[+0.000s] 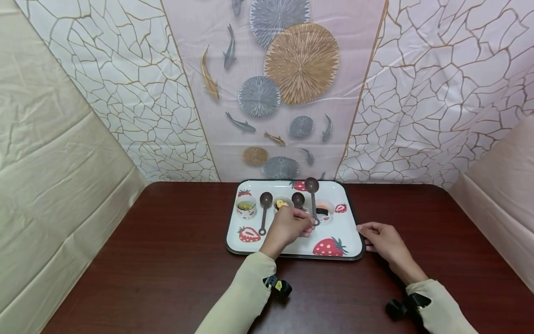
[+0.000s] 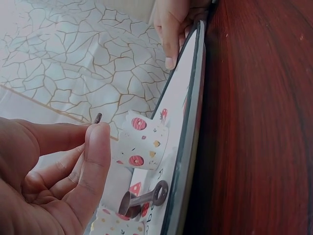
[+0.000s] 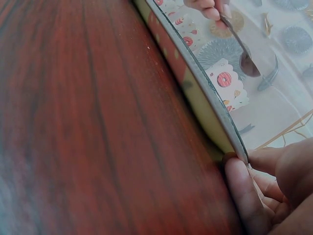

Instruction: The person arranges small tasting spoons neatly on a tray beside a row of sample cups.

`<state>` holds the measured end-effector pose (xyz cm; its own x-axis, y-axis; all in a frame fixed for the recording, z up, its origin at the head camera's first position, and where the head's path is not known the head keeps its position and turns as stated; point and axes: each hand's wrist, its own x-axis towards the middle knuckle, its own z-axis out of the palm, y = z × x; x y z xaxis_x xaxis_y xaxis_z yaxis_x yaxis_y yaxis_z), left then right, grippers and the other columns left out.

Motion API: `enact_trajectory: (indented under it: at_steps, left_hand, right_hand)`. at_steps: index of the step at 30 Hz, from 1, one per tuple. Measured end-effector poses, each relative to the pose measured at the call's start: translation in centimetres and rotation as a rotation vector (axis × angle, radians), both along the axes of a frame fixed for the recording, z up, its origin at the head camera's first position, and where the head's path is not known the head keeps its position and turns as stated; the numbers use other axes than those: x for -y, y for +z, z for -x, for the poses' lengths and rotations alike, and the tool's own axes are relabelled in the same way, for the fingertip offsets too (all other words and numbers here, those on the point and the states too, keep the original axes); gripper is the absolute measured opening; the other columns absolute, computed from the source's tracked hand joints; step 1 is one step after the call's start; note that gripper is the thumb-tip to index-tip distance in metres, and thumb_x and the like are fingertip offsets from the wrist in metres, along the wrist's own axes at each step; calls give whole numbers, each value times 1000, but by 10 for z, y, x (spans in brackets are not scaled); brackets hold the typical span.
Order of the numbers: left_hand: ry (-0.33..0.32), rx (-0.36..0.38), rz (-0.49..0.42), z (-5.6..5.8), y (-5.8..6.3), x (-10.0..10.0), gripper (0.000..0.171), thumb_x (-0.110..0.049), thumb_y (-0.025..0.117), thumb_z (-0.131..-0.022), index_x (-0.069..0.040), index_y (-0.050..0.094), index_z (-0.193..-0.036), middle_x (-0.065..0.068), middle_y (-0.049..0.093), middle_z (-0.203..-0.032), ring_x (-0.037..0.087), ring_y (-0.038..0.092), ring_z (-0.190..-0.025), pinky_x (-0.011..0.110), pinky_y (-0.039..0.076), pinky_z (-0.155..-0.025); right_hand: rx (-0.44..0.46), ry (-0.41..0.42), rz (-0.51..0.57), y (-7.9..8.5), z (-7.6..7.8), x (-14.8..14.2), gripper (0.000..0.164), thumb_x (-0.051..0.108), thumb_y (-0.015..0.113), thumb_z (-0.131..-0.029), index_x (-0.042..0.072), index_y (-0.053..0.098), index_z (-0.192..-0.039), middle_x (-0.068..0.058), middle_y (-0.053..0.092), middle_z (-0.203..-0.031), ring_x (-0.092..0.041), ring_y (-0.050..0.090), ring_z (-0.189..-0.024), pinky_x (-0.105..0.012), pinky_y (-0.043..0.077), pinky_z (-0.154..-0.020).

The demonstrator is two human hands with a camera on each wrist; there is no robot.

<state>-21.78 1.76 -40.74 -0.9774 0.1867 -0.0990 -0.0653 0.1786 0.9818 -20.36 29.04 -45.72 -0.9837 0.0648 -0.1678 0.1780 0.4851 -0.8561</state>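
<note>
Between thumb and forefinger my left hand (image 1: 289, 227) pinches the handle end of a dark brown measuring spoon (image 1: 311, 185). The spoon is raised above a white tray (image 1: 292, 248) with strawberry prints, near the right paper cup (image 1: 327, 218), which holds something dark and orange. My right hand (image 1: 388, 246) pinches the tray's right rim, seen also in the right wrist view as a thumb (image 3: 239, 181) and a finger at the edge. Another brown spoon (image 1: 265, 199) lies left on the tray. A third spoon (image 1: 298, 200) lies beyond my left hand, its handle hidden in the head view.
A paper cup with green contents (image 1: 246, 207) stands at the tray's left. The middle cup with yellow contents (image 1: 281, 203) is partly behind my left hand. Dark wooden table (image 1: 167, 260) surrounds the tray, and a patterned cloth (image 1: 267, 93) hangs behind it.
</note>
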Motion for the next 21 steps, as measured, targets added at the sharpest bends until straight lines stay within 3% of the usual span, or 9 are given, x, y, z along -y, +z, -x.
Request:
enact_trajectory:
  at_steps: [21]
  left_hand:
    - [-10,-19,17,-1,-6,-18,9,3,71,-96,4,80,-94,6,75,-74,7,68,-60,25,62,-62]
  right_hand:
    - [-2,2,-5,-1,1,0,45,27,56,-111,-10,63,-136,-6,71,-103,-13,61,-84,-24,60,-67]
